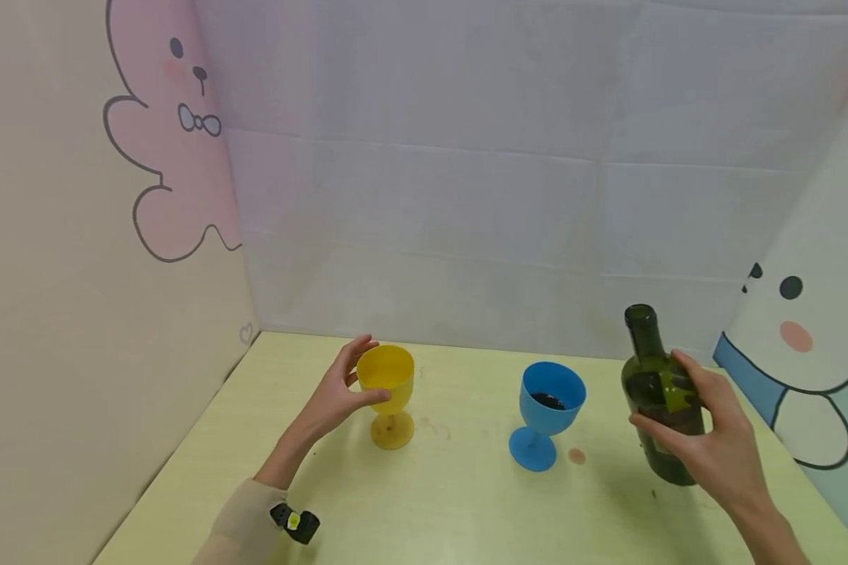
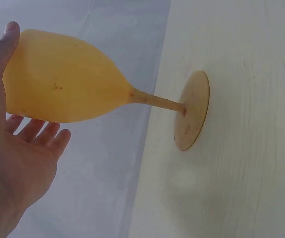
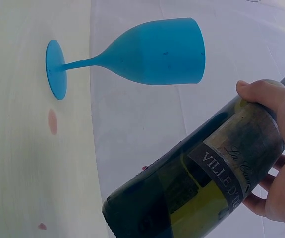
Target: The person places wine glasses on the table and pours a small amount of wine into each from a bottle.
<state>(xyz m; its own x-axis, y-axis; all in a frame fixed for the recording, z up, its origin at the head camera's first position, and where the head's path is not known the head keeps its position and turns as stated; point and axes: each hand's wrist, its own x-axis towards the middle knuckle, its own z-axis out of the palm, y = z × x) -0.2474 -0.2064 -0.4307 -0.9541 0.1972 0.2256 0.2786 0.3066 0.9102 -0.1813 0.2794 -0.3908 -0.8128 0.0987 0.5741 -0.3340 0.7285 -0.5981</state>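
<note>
My left hand [image 1: 337, 395] curves round the bowl of a yellow goblet [image 1: 392, 375], thumb across its near side and fingers spread along the far side. The goblet's foot is at the tabletop, and its stem stays free of the hand. A green glass wine bottle [image 1: 652, 384], leaning with its neck toward the left, is gripped round its body by my right hand [image 1: 721, 439]. Its printed label [image 3: 241, 156] shows in the right wrist view. Between the two hands stands a blue goblet [image 1: 553, 416], upright, with dark liquid inside. The bottle's mouth is apart from both goblets.
The pale wooden table [image 1: 424, 510] carries reddish spots, one beside the blue goblet's foot. A whitish cloth [image 1: 431, 220] hangs behind the table. Printed cartoon animals decorate the side walls, which stand close to the table's left and right edges.
</note>
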